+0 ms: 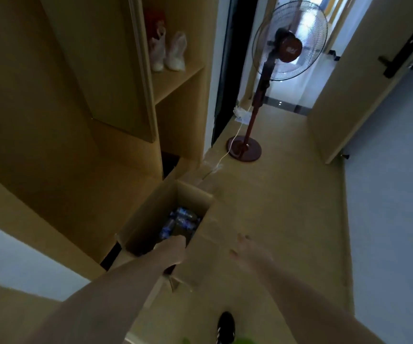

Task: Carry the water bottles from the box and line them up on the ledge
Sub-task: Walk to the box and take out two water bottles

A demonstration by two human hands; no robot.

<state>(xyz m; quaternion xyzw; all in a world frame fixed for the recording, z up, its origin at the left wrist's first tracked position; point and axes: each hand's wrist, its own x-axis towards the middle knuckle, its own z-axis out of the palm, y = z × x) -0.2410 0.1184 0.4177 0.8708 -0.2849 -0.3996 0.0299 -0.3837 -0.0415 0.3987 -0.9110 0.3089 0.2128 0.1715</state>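
While the left hand (175,242) reaches down into the open cardboard box (150,219) on the floor, its fingers are lost in the dark interior, so I cannot tell whether they have closed on anything. The water bottles (181,220) lie jumbled at the bottom of the box, blue labels catching a little light, just beyond the wrist. The right hand (244,247) hovers over the box's near flap, blurred, fingers spread and holding nothing.

The main risk, as I judge it, is a blind grasp. The box is deep and shadowed, and the bottles lie on their sides against one another; fingers that land on a smooth wall of plastic rather than round a body or neck could let a bottle slip on the way up. A bottle dragged out at an angle may also catch the box wall or a flap and be knocked loose.

The box itself looks unsteady: it sits tight between the wooden cabinet (76,120) and the walkway, and a hard upward pull could tip or shift it unless the free hand braces the flap.

A standing fan (270,70) and its trailing white cord (232,142) cross the floor ahead, and a shoe (226,326) is close to the box; stepping off carelessly with a load could mean a trip. The ledge is not clearly identifiable here.
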